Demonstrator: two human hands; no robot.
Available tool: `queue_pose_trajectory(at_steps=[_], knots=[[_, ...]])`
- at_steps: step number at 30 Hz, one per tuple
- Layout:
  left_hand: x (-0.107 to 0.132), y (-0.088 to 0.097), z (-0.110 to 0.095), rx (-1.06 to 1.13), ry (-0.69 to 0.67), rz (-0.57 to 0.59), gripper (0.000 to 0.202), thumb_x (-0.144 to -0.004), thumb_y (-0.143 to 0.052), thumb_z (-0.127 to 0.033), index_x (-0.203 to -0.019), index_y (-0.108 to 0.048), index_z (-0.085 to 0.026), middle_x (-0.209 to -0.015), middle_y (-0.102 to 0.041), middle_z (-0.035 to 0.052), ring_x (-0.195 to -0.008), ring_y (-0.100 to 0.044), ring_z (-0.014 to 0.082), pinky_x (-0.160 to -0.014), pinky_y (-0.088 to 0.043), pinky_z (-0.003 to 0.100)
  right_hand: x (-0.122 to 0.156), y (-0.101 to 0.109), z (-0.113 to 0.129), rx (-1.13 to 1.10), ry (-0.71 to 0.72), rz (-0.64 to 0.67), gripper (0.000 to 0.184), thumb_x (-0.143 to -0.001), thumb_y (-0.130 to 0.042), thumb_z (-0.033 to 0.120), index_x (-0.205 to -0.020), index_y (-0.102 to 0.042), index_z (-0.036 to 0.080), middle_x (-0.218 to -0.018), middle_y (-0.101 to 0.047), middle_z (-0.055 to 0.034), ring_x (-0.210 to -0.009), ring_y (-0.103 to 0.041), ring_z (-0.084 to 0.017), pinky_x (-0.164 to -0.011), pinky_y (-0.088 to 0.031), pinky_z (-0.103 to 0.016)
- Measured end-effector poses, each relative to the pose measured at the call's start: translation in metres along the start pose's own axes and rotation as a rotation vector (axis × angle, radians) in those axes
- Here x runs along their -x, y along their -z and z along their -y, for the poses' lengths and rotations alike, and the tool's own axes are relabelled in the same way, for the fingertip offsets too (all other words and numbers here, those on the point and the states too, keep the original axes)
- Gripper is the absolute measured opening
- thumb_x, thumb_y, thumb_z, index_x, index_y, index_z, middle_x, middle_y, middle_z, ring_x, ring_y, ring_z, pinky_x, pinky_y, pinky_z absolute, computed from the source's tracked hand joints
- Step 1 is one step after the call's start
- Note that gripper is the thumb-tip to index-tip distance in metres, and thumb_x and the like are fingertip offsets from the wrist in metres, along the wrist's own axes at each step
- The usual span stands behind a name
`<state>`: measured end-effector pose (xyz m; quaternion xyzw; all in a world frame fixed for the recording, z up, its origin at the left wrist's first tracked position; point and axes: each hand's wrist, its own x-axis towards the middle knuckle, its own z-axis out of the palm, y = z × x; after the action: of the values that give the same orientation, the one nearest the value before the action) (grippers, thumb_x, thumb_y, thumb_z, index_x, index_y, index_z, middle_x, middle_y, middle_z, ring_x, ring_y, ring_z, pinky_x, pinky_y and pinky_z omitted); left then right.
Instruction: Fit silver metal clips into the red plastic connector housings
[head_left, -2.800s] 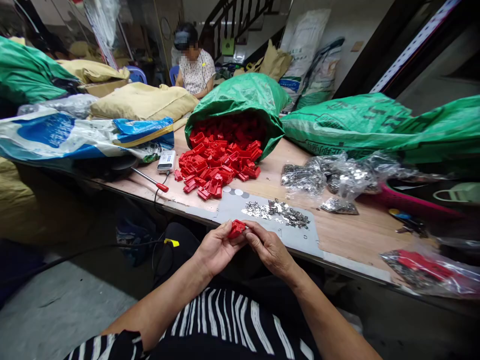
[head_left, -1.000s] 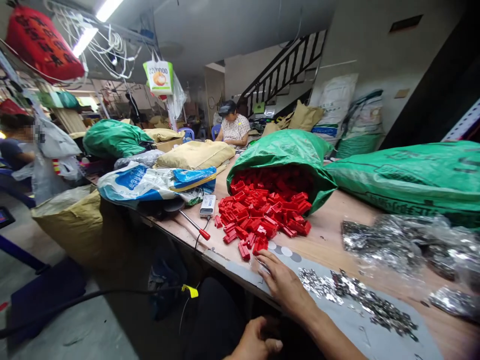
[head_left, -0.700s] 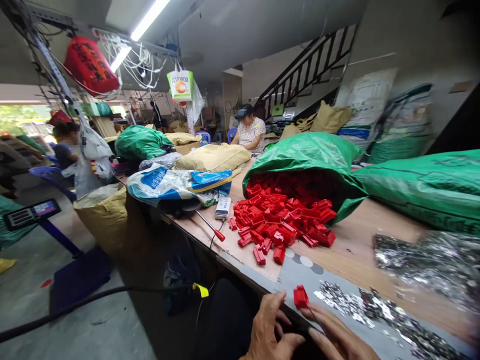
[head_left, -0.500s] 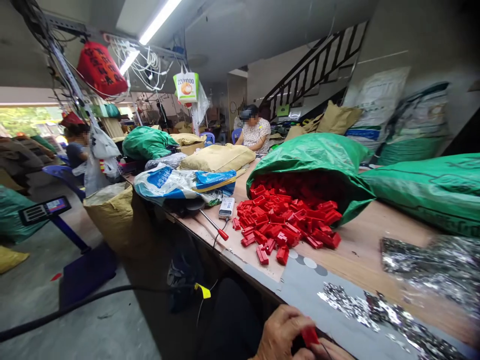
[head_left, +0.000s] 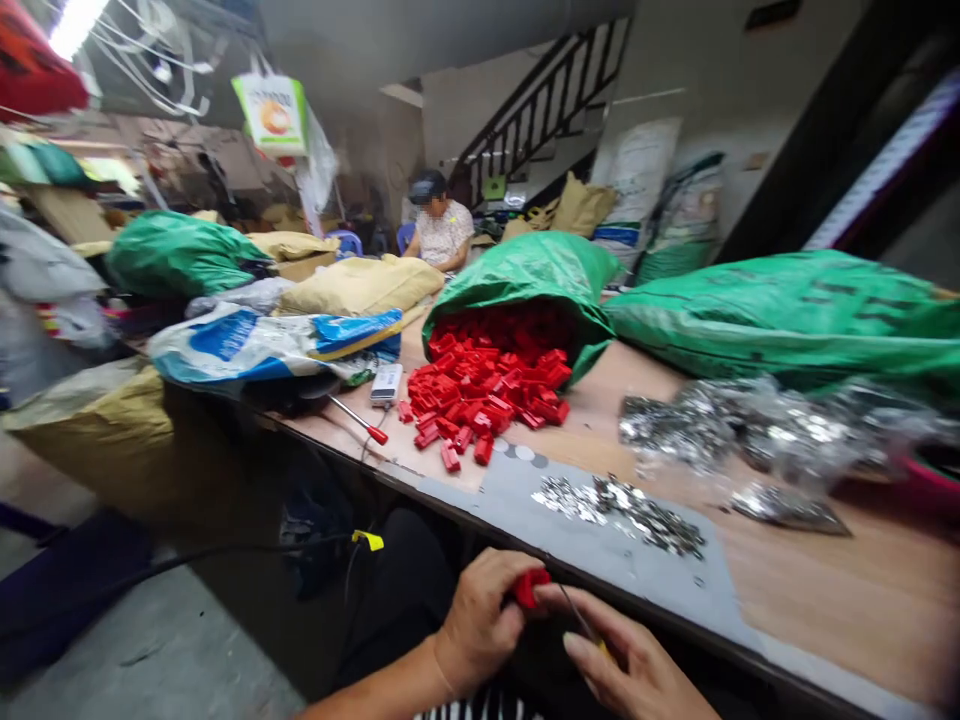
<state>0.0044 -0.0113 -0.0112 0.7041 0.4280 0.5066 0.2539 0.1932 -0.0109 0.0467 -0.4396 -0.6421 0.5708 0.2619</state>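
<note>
Below table edge | red part [head_left: 531, 586] pinched, seemingly between left hand [head_left: 480, 618], right hand [head_left: 630, 668]

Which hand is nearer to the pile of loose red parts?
Left. The left hand, holding one red part, is directly below the pile; the right hand is further right.

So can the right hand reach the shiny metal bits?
Probably yes: the right hand is close by the table, and the metal bits lie loose on its grey mat just beyond, with nothing in between.
</note>
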Motion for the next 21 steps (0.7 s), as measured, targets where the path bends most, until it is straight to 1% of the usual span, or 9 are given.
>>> queue_pose_trajectory(at_steps=[3, 4, 6, 7, 9, 11, 13, 16, 21], knots=[[0.003, 0.004, 0.0, 0.084, 0.209, 0.04, 0.034, -0.079, -0.067, -0.019, -0.112, -0.063, -0.024, -0.107, -0.07, 0.0043, -0.098, -0.065, 0.0193, -0.089, -0.05, 0.032, -0.001, 0.011, 0.001, 0.01, 0.004, -0.072, 0.046, -0.084, -0.06, 0.049, -0.119, -0.066, 0.02, -0.114, -0.068, -0.0098, -0.107, -0.062, -0.027, -0.095, -0.049, -0.037], [0.004, 0.006, 0.001, 0.107, 0.251, 0.054, 0.033, -0.08, -0.067, -0.022, -0.112, -0.063, -0.024, -0.108, -0.07, 0.0042, -0.098, -0.065, 0.0193, -0.09, -0.05, 0.032, -0.003, 0.017, -0.003, 0.02, -0.02, -0.104, 0.045, -0.086, -0.058, 0.049, -0.12, -0.064, 0.02, -0.114, -0.068, -0.0096, -0.108, -0.062, -0.026, -0.097, -0.048, -0.037], [0.006, 0.007, 0.003, 0.144, 0.303, 0.079, 0.033, -0.081, -0.067, -0.025, -0.113, -0.063, -0.025, -0.108, -0.07, 0.0039, -0.099, -0.065, 0.0191, -0.09, -0.05, 0.031, -0.007, 0.031, -0.015, 0.085, -0.019, -0.22, 0.043, -0.086, -0.057, 0.049, -0.115, -0.065, 0.018, -0.113, -0.068, -0.0097, -0.11, -0.06, -0.025, -0.097, -0.046, -0.035], [0.008, 0.007, 0.005, 0.155, 0.324, 0.089, 0.032, -0.081, -0.067, -0.027, -0.113, -0.063, -0.025, -0.108, -0.07, 0.0038, -0.098, -0.065, 0.0191, -0.09, -0.05, 0.031, -0.01, 0.038, -0.021, 0.151, -0.018, -0.289, 0.04, -0.086, -0.056, 0.048, -0.111, -0.065, 0.018, -0.113, -0.068, -0.0093, -0.109, -0.061, -0.025, -0.096, -0.046, -0.035], [0.01, 0.006, 0.007, 0.185, 0.369, 0.096, 0.032, -0.081, -0.068, -0.029, -0.112, -0.063, -0.024, -0.107, -0.071, 0.0036, -0.096, -0.066, 0.0187, -0.089, -0.05, 0.03, -0.015, 0.051, -0.033, 0.309, -0.04, -0.401, 0.033, -0.086, -0.054, 0.046, -0.103, -0.066, 0.02, -0.106, -0.07, -0.0079, -0.1, -0.063, -0.024, -0.09, -0.048, -0.035], [0.012, 0.004, 0.009, 0.227, 0.416, 0.104, 0.032, -0.08, -0.069, -0.031, -0.111, -0.063, -0.024, -0.105, -0.071, 0.0033, -0.093, -0.066, 0.0182, -0.087, -0.05, 0.029, -0.02, 0.062, -0.042, 0.49, -0.066, -0.536, 0.026, -0.086, -0.052, 0.041, -0.097, -0.065, 0.021, -0.098, -0.071, -0.0071, -0.092, -0.065, -0.024, -0.083, -0.049, -0.036], [0.013, 0.002, 0.01, 0.27, 0.452, 0.116, 0.032, -0.08, -0.069, -0.033, -0.11, -0.063, -0.023, -0.103, -0.072, 0.0034, -0.092, -0.067, 0.018, -0.086, -0.051, 0.029, -0.024, 0.069, -0.049, 0.644, -0.068, -0.64, 0.02, -0.084, -0.052, 0.034, -0.095, -0.063, 0.021, -0.096, -0.071, -0.0068, -0.088, -0.066, -0.024, -0.079, -0.049, -0.036], [0.012, -0.001, 0.01, 0.308, 0.484, 0.116, 0.033, -0.079, -0.07, -0.034, -0.108, -0.064, -0.021, -0.102, -0.073, 0.0043, -0.092, -0.067, 0.0185, -0.087, -0.051, 0.03, -0.032, 0.076, -0.055, 0.801, -0.037, -0.698, 0.016, -0.084, -0.051, 0.028, -0.094, -0.062, 0.021, -0.098, -0.07, -0.0072, -0.087, -0.066, -0.023, -0.077, -0.049, -0.035], [0.009, -0.003, 0.009, 0.364, 0.503, 0.103, 0.034, -0.077, -0.072, -0.034, -0.107, -0.064, -0.018, -0.101, -0.073, 0.0063, -0.093, -0.069, 0.0201, -0.087, -0.054, 0.032, -0.043, 0.077, -0.054, 0.961, 0.003, -0.678, 0.014, -0.088, -0.051, 0.026, -0.092, -0.063, 0.02, -0.09, -0.068, -0.0065, -0.082, -0.064, -0.022, -0.07, -0.047, -0.031]])
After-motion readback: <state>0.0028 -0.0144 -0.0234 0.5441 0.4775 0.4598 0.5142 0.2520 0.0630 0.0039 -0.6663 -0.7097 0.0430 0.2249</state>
